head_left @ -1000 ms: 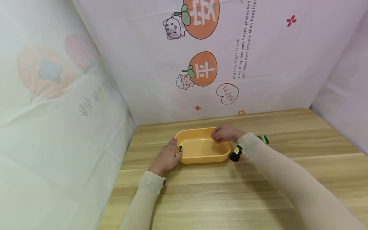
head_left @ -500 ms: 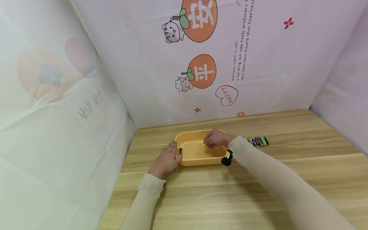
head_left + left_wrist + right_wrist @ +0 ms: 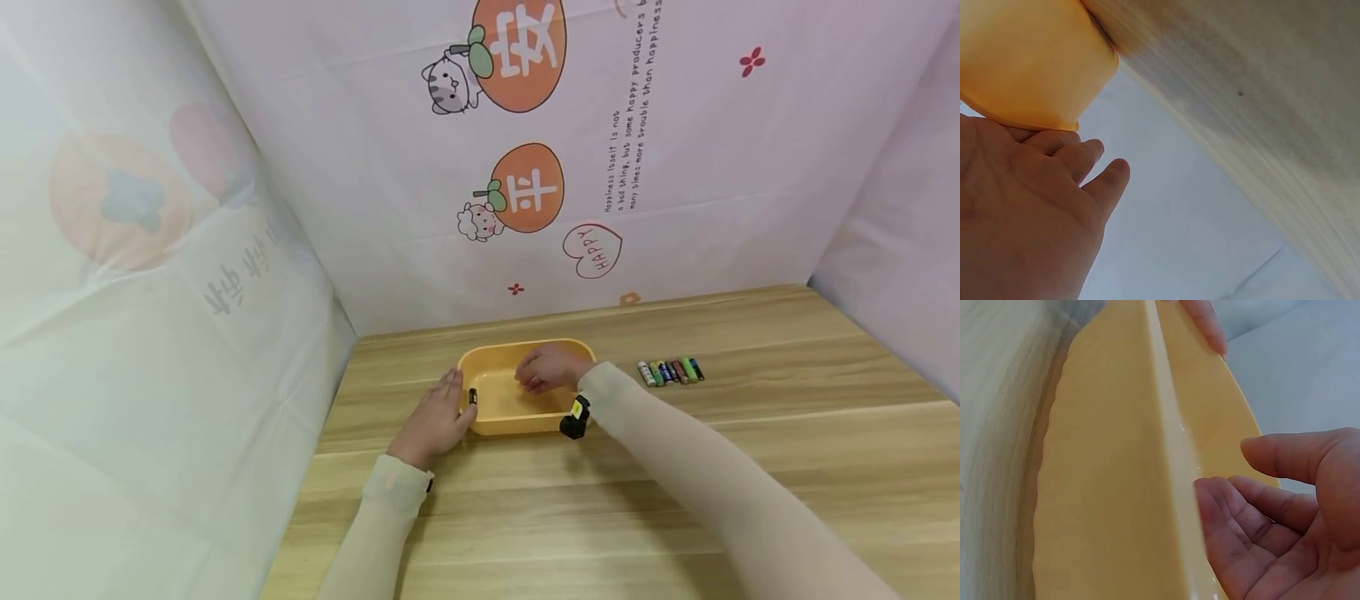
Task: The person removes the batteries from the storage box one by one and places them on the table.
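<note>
A yellow plastic tray (image 3: pixel 510 425) sits on the wooden table. My left hand (image 3: pixel 431 423) rests against its left end, fingers laid along the rim and thumb at the near left corner. Just inside that end, beside the thumb, lies a small black battery (image 3: pixel 473 397). My right hand (image 3: pixel 551 368) reaches over the right half of the tray, fingers dipping inside. In the right wrist view its fingers bend loosely with the thumb (image 3: pixel 1272 453) apart, and nothing shows between them. The left wrist view has the left fingertips (image 3: pixel 1116 172) beside the tray's rim.
To the right of the tray, several batteries (image 3: pixel 671 372) lie side by side in a row on the table (image 3: pixel 570 517). A white printed cloth (image 3: pixel 420 267) rises behind the table, and more white cloth (image 3: pixel 187 400) hangs along the left side.
My right hand has moved left and slightly down over the tray, uncovering the row of batteries its sleeve partly hid. My left hand stays at the tray's left end.
</note>
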A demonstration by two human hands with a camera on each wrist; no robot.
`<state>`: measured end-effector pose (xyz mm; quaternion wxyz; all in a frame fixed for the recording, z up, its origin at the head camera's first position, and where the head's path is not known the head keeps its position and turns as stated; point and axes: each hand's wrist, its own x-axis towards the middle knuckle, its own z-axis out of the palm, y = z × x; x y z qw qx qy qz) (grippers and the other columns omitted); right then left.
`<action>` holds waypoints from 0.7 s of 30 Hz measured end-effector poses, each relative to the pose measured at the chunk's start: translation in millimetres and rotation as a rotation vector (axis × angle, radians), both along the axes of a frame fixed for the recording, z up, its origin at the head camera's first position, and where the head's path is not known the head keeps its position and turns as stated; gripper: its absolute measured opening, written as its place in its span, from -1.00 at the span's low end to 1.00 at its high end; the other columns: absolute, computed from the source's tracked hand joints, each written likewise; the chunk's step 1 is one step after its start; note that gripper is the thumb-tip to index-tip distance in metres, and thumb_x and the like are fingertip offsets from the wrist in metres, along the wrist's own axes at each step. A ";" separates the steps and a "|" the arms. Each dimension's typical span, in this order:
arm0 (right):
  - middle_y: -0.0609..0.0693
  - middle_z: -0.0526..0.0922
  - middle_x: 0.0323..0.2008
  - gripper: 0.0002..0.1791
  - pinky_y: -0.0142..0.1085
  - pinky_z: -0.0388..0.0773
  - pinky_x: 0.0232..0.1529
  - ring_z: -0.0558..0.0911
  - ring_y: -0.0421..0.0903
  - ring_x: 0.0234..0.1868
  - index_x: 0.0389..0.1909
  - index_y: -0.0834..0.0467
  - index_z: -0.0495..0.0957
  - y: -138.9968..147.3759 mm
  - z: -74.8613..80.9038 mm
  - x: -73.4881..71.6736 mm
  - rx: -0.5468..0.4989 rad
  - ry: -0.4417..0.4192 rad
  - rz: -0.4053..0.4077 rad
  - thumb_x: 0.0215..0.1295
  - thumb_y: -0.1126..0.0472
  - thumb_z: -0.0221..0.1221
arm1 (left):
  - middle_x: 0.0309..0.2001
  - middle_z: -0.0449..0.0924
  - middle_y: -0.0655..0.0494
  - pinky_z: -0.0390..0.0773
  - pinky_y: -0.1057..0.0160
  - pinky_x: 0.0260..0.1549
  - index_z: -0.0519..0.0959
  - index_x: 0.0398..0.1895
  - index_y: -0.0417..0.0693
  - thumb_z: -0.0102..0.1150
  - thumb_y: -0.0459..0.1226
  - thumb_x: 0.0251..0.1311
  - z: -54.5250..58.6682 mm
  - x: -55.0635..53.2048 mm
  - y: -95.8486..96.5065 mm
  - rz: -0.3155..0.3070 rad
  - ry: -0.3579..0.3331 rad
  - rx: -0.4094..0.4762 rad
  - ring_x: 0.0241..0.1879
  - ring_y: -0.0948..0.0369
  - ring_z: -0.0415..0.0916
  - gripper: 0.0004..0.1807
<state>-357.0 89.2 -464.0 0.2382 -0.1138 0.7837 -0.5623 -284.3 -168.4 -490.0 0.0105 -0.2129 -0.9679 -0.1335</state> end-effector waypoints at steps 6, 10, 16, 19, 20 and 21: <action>0.29 0.62 -0.12 -0.74 -0.14 0.63 -0.12 0.64 0.08 -0.22 -0.05 0.46 0.56 -8.0 -4.8 -1.9 -0.004 -0.006 0.008 0.32 0.37 0.13 | 0.52 -0.16 -0.15 -0.02 0.00 0.39 -0.11 0.52 -0.30 -0.31 0.06 0.49 -1.3 -1.3 0.5 -0.006 0.035 -0.039 0.49 0.00 -0.17 -0.22; 0.28 0.62 -0.14 -0.73 -0.14 0.63 -0.11 0.64 0.08 -0.22 -0.05 0.48 0.56 -15.2 -6.8 -1.2 -0.012 -0.001 0.011 0.32 0.38 0.11 | 0.51 -0.13 -0.16 -0.02 -0.02 0.38 -0.10 0.52 -0.31 -0.31 0.07 0.50 -2.4 -2.0 1.0 -0.004 0.053 -0.069 0.48 0.00 -0.15 -0.22; 0.26 0.63 -0.18 -0.76 -0.15 0.64 -0.16 0.65 0.08 -0.23 -0.09 0.44 0.59 -29.3 -11.2 -0.6 -0.026 0.005 -0.020 0.29 0.38 0.15 | 0.51 -0.12 -0.16 -0.02 -0.04 0.38 -0.09 0.52 -0.29 -0.31 0.11 0.48 -2.9 -2.4 0.8 0.005 0.054 -0.071 0.48 0.00 -0.16 -0.20; 0.26 0.63 -0.19 -0.75 -0.15 0.65 -0.18 0.65 0.08 -0.24 -0.09 0.46 0.59 -35.2 -14.8 -1.2 -0.051 -0.011 -0.034 0.28 0.39 0.16 | 0.52 -0.14 -0.14 -0.04 -0.02 0.39 -0.10 0.53 -0.28 -0.34 0.14 0.47 -3.5 -2.7 0.1 0.007 0.045 -0.071 0.49 0.02 -0.18 -0.18; 0.26 0.63 -0.19 -0.75 -0.15 0.65 -0.18 0.65 0.09 -0.24 -0.09 0.47 0.59 -36.8 -15.4 -1.3 -0.055 -0.013 -0.040 0.27 0.39 0.17 | 0.52 -0.14 -0.14 -0.04 -0.01 0.39 -0.11 0.53 -0.28 -0.35 0.15 0.47 -3.3 -2.8 0.1 0.007 0.044 -0.075 0.49 0.02 -0.18 -0.17; 0.27 0.63 -0.19 -0.75 -0.15 0.65 -0.18 0.65 0.09 -0.24 -0.09 0.47 0.59 -38.4 -16.0 -1.2 -0.062 -0.022 -0.047 0.26 0.39 0.18 | 0.52 -0.14 -0.14 -0.04 -0.01 0.39 -0.11 0.53 -0.28 -0.38 0.17 0.46 -3.2 -2.8 0.2 0.006 0.044 -0.079 0.49 0.02 -0.18 -0.16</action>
